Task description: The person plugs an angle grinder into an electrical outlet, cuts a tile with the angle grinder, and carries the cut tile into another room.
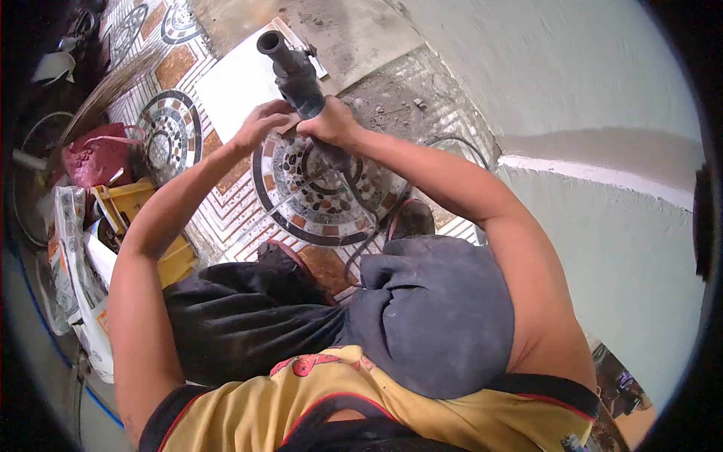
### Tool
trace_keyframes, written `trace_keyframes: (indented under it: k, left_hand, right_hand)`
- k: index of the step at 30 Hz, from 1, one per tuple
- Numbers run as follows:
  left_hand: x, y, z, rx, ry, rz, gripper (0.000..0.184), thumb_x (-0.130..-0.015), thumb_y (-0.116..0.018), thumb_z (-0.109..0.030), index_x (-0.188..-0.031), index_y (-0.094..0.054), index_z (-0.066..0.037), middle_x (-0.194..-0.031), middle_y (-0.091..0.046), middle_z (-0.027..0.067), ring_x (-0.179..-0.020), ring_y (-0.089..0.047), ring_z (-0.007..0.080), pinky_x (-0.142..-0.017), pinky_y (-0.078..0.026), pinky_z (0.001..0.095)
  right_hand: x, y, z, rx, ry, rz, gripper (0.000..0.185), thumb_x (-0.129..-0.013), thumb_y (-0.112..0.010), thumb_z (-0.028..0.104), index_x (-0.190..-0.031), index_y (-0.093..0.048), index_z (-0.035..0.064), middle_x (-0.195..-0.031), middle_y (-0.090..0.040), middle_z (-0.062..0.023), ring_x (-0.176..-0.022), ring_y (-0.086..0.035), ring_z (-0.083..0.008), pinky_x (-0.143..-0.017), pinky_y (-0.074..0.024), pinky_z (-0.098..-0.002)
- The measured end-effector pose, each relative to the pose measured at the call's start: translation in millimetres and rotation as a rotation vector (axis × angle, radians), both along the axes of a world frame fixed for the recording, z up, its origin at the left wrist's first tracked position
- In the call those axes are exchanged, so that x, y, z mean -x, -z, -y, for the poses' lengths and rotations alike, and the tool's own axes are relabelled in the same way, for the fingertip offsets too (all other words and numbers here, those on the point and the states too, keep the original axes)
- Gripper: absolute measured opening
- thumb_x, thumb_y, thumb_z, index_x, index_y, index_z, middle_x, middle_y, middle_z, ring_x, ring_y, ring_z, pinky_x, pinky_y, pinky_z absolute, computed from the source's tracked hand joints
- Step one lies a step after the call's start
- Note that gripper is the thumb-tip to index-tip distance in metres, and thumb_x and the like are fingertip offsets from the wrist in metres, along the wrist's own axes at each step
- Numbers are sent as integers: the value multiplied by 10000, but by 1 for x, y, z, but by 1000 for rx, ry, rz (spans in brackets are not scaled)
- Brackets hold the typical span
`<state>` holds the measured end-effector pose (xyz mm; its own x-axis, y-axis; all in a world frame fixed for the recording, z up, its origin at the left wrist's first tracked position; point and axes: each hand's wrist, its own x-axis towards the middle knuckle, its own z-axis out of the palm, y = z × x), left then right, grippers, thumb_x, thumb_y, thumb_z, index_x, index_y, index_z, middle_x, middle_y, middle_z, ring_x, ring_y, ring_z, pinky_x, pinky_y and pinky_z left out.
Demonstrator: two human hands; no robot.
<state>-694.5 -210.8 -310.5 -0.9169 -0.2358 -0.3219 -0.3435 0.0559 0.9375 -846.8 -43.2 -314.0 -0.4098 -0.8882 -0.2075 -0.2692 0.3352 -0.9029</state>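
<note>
A dark corded power tool (301, 87) is over the edge of a white board or tile (237, 87), its round open nozzle-like end pointing up and away. My right hand (331, 124) is wrapped round its body, and the cord trails down from it past my shoe. My left hand (263, 122) is beside the tool at the near edge of the white piece, fingers bent toward a small brownish piece (287, 123). Whether those fingers grip that piece is hard to tell. Patterned floor covering (324, 203) with a round mosaic design lies beneath.
At the left are a pink woven bag (102, 156), a yellow container (177, 260), white plastic bags (71, 248) and a broom-like bundle (113, 90). A pale wall (602, 83) rises on the right. Rubble (395, 109) lies on bare floor near it.
</note>
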Motion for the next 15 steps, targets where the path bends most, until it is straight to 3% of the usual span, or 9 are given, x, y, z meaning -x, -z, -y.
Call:
trace_keyframes:
  k: [1,2,4,7,10,15]
  left_hand:
    - [-9,8,14,150,-44,63,442,-853,-576,-146,-1263,-583,19,-1178,-629,168,-1136,-587,253,-1015,-436,355]
    - [-11,2,23,774,82,25,513,-850,-636,-134,-1347,-536,-52,-1343,-533,234,-1269,-515,361,-1076,-414,412]
    - [-19,18,32,1140,55,141,555,-870,-686,-270,-1374,-525,-104,-1485,-402,249,-1376,-385,440,-1093,-400,492]
    - [-31,30,34,1171,108,253,731,-808,-765,-165,-1453,-422,-181,-1544,-297,229,-1358,-362,499,-1105,-390,526]
    - [-31,32,40,1092,90,221,697,-826,-764,-182,-1442,-439,-197,-1533,-321,232,-1346,-375,507,-1100,-390,540]
    - [-32,27,45,1089,117,222,613,-842,-757,-266,-1393,-493,-220,-1532,-357,201,-1363,-373,481,-1075,-436,527]
  right_hand:
    - [2,15,3,-87,-3,-12,627,-592,-845,422,-1026,-709,-9,-972,-721,-240,-940,-716,-353,-809,-561,-421]
    - [3,12,1,-157,22,-41,630,-589,-846,431,-1025,-712,-3,-983,-720,-241,-955,-714,-354,-821,-560,-421]
    - [4,6,-6,-300,67,-96,636,-583,-848,450,-1022,-718,9,-1006,-718,-244,-984,-710,-356,-843,-559,-422]
    - [2,7,-10,-229,43,-75,492,-644,-806,374,-979,-700,31,-977,-722,-188,-902,-697,-354,-806,-533,-421]
    - [2,2,-8,-172,-32,-15,680,-572,-852,465,-1002,-713,-44,-1034,-710,-270,-1007,-700,-379,-874,-557,-412]
    - [-6,4,0,-272,14,54,714,-561,-849,474,-996,-709,-75,-1032,-707,-281,-996,-705,-372,-877,-557,-413]
